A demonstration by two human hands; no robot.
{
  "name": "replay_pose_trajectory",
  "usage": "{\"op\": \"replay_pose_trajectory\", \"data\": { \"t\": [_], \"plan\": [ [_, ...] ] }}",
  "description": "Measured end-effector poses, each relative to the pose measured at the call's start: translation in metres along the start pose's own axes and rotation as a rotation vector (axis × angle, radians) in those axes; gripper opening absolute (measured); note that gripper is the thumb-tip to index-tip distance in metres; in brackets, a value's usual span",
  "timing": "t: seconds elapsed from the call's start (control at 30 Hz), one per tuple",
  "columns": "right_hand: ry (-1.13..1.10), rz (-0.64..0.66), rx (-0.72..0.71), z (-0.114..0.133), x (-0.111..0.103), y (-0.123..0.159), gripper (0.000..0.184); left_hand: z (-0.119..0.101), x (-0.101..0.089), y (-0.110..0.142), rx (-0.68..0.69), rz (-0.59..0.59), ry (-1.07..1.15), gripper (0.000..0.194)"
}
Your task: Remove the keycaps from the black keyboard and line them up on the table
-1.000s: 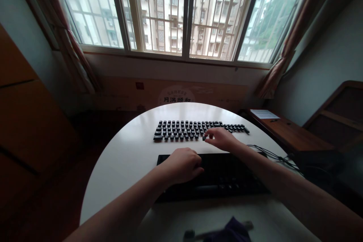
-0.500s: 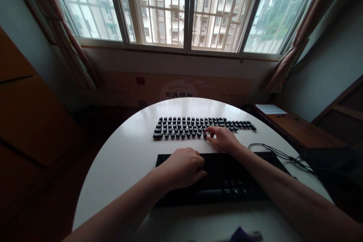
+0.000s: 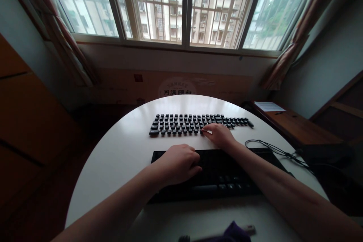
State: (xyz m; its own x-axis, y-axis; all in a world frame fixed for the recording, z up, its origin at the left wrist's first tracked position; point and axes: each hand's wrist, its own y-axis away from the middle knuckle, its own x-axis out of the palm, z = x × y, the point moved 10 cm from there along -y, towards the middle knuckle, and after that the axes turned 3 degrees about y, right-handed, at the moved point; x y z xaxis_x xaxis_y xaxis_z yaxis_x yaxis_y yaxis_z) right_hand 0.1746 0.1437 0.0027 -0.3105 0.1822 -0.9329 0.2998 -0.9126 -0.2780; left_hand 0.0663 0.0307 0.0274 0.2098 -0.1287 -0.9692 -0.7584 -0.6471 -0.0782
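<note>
Over the left half of a black keyboard (image 3: 198, 193), my left hand (image 3: 181, 162) is closed with its fingers curled under. What it grips, if anything, is hidden. Beyond the keyboard, black keycaps (image 3: 172, 124) stand in several rows on the white table. My right hand (image 3: 219, 135) reaches to the front row, thumb and fingertips pinched around a keycap (image 3: 202, 132) at that row's right end. The fingers partly cover this keycap. On the keyboard's lower right a few keys (image 3: 227, 186) are still seated, while much of its top lies under my hands or in shadow.
The round white table (image 3: 107, 159) holds everything. A black cable (image 3: 279, 153) lies coiled at the right. Near the front edge are a purple cloth (image 3: 235, 232) and a brush (image 3: 185, 238). A wooden side table (image 3: 300, 124) with paper (image 3: 269, 106) stands at right.
The right thumb and fingertips have closed in around the keycap at the end of the front row. My left hand stays over the keyboard. The view has shifted slightly.
</note>
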Motion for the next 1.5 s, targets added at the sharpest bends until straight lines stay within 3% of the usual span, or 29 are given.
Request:
{"op": "replay_pose_trajectory", "data": {
  "t": [0.57,0.77,0.93,1.1,1.17,1.23,1.3,1.37,1.43,1.5],
  "plan": [
    [0.009,-0.016,0.004,-0.003,0.001,-0.001,0.024,-0.001,-0.001,0.0,0.004,-0.011,0.012,0.018],
    [0.014,-0.077,0.0,0.005,-0.01,0.002,0.023,-0.002,-0.002,0.0,0.006,-0.01,-0.004,0.019],
    [0.009,-0.159,-0.051,0.021,-0.043,0.008,0.031,0.0,0.001,-0.001,0.003,-0.003,-0.017,0.017],
    [-0.203,-0.373,-0.29,0.045,-0.115,0.029,0.041,0.001,0.002,-0.002,-0.006,0.013,-0.029,0.019],
    [-0.258,-0.431,-0.333,0.044,-0.139,0.048,0.05,0.0,0.001,-0.003,-0.009,0.024,-0.027,0.019],
    [-0.345,-0.417,-0.263,0.03,-0.147,0.067,0.059,0.0,0.001,-0.003,-0.017,0.035,-0.029,0.018],
    [-0.514,-0.346,-0.095,0.006,-0.139,0.086,0.067,0.001,0.001,-0.002,-0.021,0.04,-0.035,0.018],
    [-0.725,-0.223,0.059,-0.015,-0.115,0.102,0.065,-0.001,0.001,-0.002,-0.014,0.034,-0.046,0.018],
    [-0.941,-0.108,0.11,-0.022,-0.091,0.113,0.052,-0.006,-0.001,-0.002,0.004,0.013,-0.055,0.018],
    [-1.111,0.032,0.072,-0.016,-0.071,0.116,0.038,-0.015,-0.004,-0.002,0.035,-0.02,-0.044,0.014]
  ]
}}
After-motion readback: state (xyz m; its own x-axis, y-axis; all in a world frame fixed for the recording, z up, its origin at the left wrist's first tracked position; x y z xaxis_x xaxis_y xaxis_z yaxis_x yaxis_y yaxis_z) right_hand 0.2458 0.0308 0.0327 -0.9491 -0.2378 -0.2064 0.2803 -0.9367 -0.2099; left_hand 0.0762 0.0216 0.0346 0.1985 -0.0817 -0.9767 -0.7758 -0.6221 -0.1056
